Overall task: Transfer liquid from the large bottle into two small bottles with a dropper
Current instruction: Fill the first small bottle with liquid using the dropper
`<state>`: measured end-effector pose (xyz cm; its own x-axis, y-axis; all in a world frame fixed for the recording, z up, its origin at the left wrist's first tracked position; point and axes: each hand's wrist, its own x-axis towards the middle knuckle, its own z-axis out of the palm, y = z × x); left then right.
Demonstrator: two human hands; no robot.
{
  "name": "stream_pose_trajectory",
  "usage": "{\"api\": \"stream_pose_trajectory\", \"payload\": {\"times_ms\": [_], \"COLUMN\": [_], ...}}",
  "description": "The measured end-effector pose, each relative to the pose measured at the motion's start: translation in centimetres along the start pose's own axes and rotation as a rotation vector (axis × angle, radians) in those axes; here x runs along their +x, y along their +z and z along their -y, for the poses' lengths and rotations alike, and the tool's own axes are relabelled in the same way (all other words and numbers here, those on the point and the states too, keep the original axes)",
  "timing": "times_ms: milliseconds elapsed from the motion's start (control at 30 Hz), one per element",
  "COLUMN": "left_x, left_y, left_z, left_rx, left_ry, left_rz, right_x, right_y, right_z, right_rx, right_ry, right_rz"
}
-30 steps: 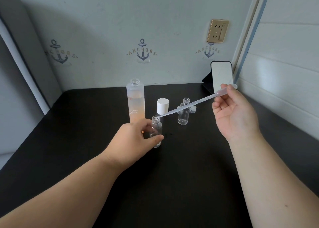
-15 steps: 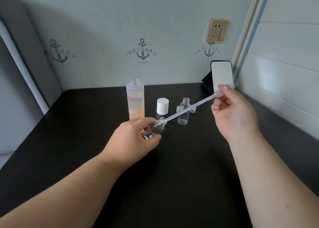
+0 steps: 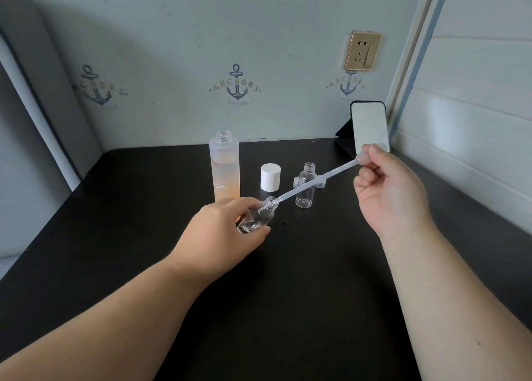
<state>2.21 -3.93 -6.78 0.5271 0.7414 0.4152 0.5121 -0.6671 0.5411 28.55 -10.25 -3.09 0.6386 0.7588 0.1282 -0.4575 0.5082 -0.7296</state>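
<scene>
Left hand (image 3: pixel 221 233) wrapped around a small clear bottle (image 3: pixel 257 218), tilted with its mouth toward the right, lifted near the middle of the black table (image 3: pixel 115 236). Right hand (image 3: pixel 388 190) pinching the bulb of the dropper (image 3: pixel 313 183), tip poked into that bottle's neck. Behind: large bottle (image 3: pixel 226 169) uncapped at far left, white cap (image 3: pixel 270 177), second small bottle (image 3: pixel 305 186) standing upright just right of it. Phone (image 3: pixel 370 125) propped far right.

A room in a home, by the look of it; pale wallpaper (image 3: pixel 172 49) printed with anchors, a gold wall socket (image 3: pixel 363 50), a phone (image 3: pixel 370 125) propped in the corner, and a plain black surface (image 3: pixel 288 308) against the wall.
</scene>
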Motion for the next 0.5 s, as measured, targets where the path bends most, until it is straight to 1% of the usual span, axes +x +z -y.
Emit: {"api": "stream_pose_trajectory", "payload": {"times_ms": [267, 500], "left_x": [0.07, 0.16], "left_y": [-0.04, -0.01], "left_z": [0.03, 0.11], "left_rx": [0.012, -0.001], "left_ry": [-0.018, -0.044], "left_rz": [0.012, 0.013], "right_x": [-0.04, 0.15], "right_y": [-0.17, -0.27], "right_z": [0.08, 0.15], "right_rx": [0.027, 0.072], "right_ry": [-0.013, -0.020], "right_rz": [0.001, -0.042]}}
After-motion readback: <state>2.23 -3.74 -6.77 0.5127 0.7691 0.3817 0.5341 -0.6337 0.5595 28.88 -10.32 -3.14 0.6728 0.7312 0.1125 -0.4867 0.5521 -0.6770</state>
